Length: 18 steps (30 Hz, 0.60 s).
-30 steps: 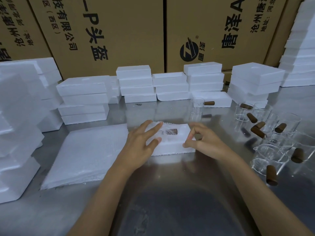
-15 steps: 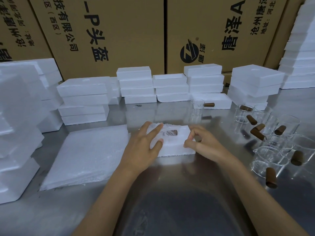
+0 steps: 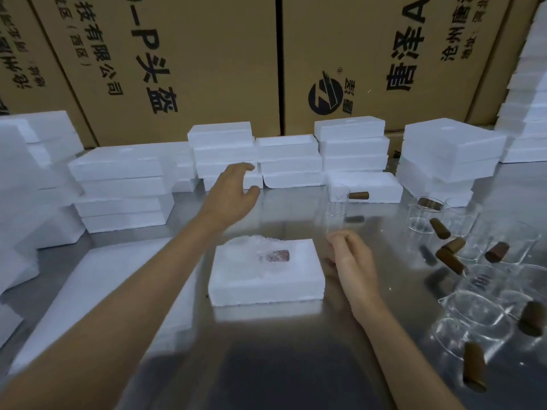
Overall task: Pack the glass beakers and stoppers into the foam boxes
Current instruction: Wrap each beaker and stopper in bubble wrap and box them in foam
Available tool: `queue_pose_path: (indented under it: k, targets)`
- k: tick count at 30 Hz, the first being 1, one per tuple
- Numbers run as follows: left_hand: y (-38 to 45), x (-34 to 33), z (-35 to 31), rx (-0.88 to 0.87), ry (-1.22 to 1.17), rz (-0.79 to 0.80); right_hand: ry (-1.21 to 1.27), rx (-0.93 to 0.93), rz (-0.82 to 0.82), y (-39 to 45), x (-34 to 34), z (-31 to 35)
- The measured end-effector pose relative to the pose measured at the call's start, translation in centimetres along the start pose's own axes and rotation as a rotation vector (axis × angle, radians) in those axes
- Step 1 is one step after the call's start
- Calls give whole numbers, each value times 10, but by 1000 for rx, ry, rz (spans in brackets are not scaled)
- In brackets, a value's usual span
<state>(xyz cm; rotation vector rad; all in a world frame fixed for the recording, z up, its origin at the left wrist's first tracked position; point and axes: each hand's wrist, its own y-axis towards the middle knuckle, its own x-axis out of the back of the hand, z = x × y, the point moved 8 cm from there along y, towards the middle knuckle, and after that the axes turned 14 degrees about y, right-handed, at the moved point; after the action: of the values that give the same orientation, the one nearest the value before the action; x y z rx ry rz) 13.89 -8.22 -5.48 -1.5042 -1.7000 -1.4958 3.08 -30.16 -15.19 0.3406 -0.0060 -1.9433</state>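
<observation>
A white foam box (image 3: 266, 279) lies on the steel table in front of me, with a brown stopper (image 3: 278, 255) showing under a thin wrap in its recess. My left hand (image 3: 233, 190) is stretched far forward, fingers apart, just short of a stack of foam pieces (image 3: 225, 152); it holds nothing. My right hand (image 3: 352, 258) hovers loosely curled beside the box's right edge, not touching it. Several glass beakers (image 3: 479, 318) and brown stoppers (image 3: 447, 255) stand and lie at the right. One small beaker (image 3: 336, 202) stands farther back.
Stacks of white foam boxes (image 3: 124, 187) line the back and left of the table, with more at the right (image 3: 450, 155). A flat foam sheet (image 3: 97, 291) lies left of the box. Large cardboard cartons (image 3: 192, 69) form a wall behind.
My left hand has left the foam box and reached forward to the rear foam stack. My right hand has drawn off the box's right edge.
</observation>
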Motion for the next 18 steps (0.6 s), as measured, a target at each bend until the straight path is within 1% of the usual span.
queue_pose_path:
  k: [2,5,7,9,11,13,15,18]
  targets:
    - [45,-13,-5,-27,138,61,24,10,-5,2,3,-1]
    - [115,-12,2,-30,417,45,40,-12,3,5,6,-7]
    - [155,-6,20,50,577,53,40,-11,-3,7,8,-10]
    - [182,-5,43,146,666,117,47,-2,-6,8,9,-11]
    - [197,-12,60,170,679,184,59,-10,-2,9,9,-12]
    - [202,-20,70,185,626,221,67,-23,4,10,8,-13]
    - [203,-24,76,214,557,208,74,-38,2,10,8,-14]
    - [200,-20,76,214,541,134,70,-43,7,10,7,-16]
